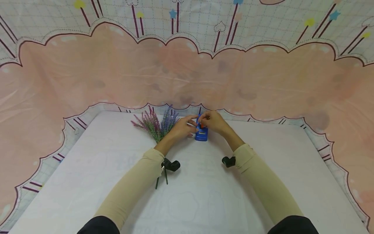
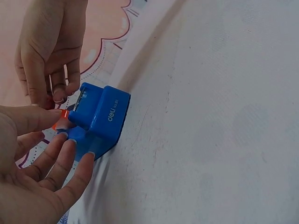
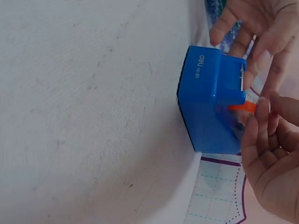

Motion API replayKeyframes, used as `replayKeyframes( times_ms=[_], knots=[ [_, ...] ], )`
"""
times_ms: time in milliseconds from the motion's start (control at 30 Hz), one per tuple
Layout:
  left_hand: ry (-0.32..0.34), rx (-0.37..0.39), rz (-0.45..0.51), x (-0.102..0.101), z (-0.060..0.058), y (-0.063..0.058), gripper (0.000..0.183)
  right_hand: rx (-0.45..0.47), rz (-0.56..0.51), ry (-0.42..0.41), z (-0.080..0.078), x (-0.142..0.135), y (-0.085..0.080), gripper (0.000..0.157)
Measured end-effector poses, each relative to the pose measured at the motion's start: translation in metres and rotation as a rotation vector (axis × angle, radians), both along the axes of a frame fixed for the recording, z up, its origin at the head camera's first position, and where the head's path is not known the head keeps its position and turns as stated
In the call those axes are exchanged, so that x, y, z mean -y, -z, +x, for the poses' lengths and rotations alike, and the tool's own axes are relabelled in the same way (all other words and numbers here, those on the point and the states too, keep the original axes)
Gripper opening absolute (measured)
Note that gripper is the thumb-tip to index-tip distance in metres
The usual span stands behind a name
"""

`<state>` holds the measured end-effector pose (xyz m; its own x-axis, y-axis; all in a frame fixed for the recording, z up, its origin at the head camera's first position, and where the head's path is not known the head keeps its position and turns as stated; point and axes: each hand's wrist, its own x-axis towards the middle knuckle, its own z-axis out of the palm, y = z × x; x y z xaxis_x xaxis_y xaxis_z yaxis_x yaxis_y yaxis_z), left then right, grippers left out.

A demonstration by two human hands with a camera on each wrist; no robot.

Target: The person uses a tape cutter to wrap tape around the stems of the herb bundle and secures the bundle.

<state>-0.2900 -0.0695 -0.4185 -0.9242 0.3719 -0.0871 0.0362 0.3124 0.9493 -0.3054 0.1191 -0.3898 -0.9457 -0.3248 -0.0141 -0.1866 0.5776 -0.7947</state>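
A blue tape dispenser [image 1: 201,135] with an orange hub [image 3: 243,107] stands at the table's far edge. In the head view my left hand [image 1: 181,127] is at its left side. Its fingers spread against the dispenser's side in the left wrist view, and the thumb [image 2: 39,120] lies by the orange hub. My right hand [image 1: 214,121] is over the far end. Its thumb and fingertips [image 3: 262,106] come together beside the hub, pinching what looks like the clear tape. The tape is mostly hidden by the fingers.
Artificial lavender stems [image 1: 157,128], pink and purple, lie left of the dispenser, partly under my left forearm. The white table [image 1: 204,195] ends just behind the dispenser, where a patterned cloth [image 1: 187,78] begins. Black wrist cameras [image 1: 171,165] hang by both sleeves.
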Motion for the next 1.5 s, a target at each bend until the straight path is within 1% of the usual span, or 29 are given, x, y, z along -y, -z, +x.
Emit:
replayKeyframes(
  times_ms=[333, 533, 700, 767, 967, 1067, 1167, 1267, 1367, 1500],
  knots=[
    [0.010, 0.013, 0.014, -0.004, 0.000, -0.001, 0.065, -0.011, -0.046, -0.001, 0.001, -0.006, 0.000, 0.020],
    [0.014, 0.026, -0.005, -0.006, -0.004, -0.002, 0.060, -0.014, -0.061, -0.005, 0.008, -0.010, 0.001, 0.018],
    [0.038, 0.037, -0.023, -0.005, -0.007, -0.002, 0.062, 0.004, -0.115, -0.007, 0.016, -0.012, 0.003, 0.017],
    [0.047, 0.030, -0.031, -0.005, -0.008, -0.001, 0.064, -0.002, -0.131, -0.007, 0.018, -0.012, 0.003, 0.016],
    [0.065, -0.004, -0.059, -0.007, -0.013, 0.003, 0.063, -0.068, -0.117, 0.012, 0.023, -0.014, 0.011, 0.013],
    [0.063, -0.006, -0.065, -0.008, -0.014, 0.005, 0.062, -0.071, -0.125, 0.024, 0.026, -0.014, 0.015, 0.012],
    [0.057, -0.012, -0.058, -0.008, -0.014, 0.006, 0.062, -0.072, -0.146, 0.019, 0.028, -0.015, 0.017, 0.012],
    [0.051, -0.040, -0.062, -0.009, -0.013, 0.006, 0.062, -0.089, -0.162, 0.010, 0.030, -0.015, 0.016, 0.012],
    [0.045, -0.074, -0.088, -0.010, -0.012, 0.005, 0.062, -0.102, -0.188, 0.000, 0.032, -0.016, 0.014, 0.011],
    [0.036, -0.095, -0.108, -0.012, -0.012, 0.002, 0.061, -0.098, -0.233, -0.025, 0.033, -0.017, 0.011, 0.013]
  ],
)
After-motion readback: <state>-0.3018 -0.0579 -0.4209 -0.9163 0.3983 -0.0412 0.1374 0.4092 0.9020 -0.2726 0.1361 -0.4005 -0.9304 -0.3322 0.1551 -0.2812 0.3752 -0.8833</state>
